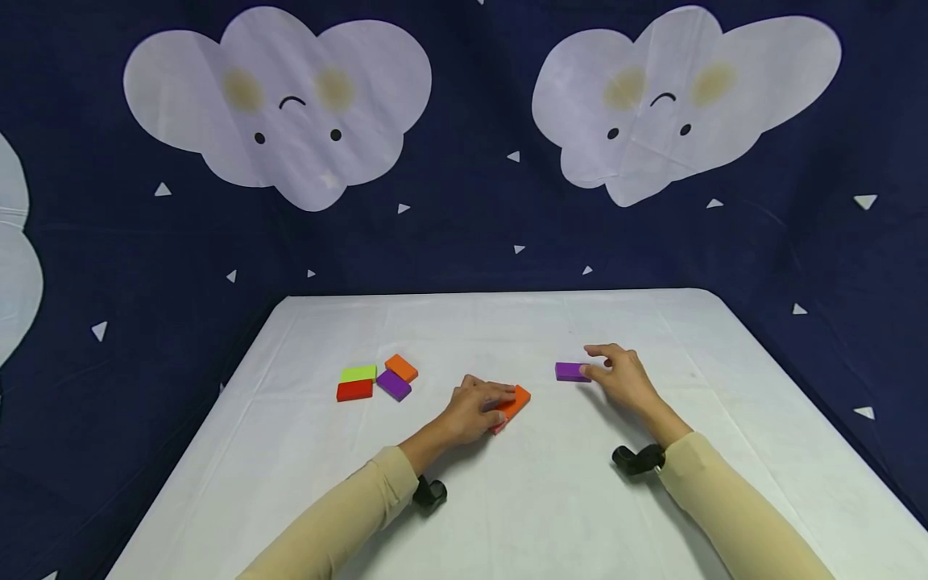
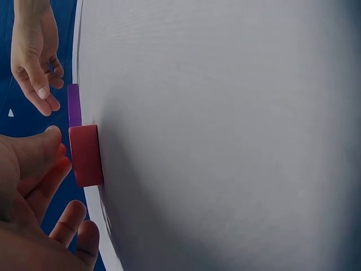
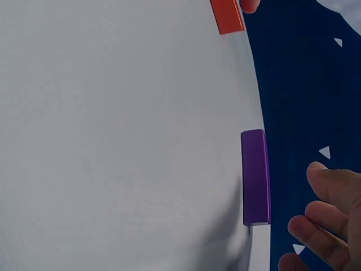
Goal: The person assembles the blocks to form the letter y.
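Observation:
Over an orange block in the middle of the table is my left hand, its thumb and fingertips overlapping the block in the head view. From the left wrist, the block's end looks red, and the relaxed fingers are just above it. My right hand hovers at the right end of a purple block, its thumb overlapping that end and its index finger stretched above. The right wrist view has a gap between the purple block and the loosely bent fingers. Both blocks lie flat.
On the left of the white-covered table lie a green block, a red block, a second purple block and another orange block, close together. A dark blue cloth with clouds hangs behind the table.

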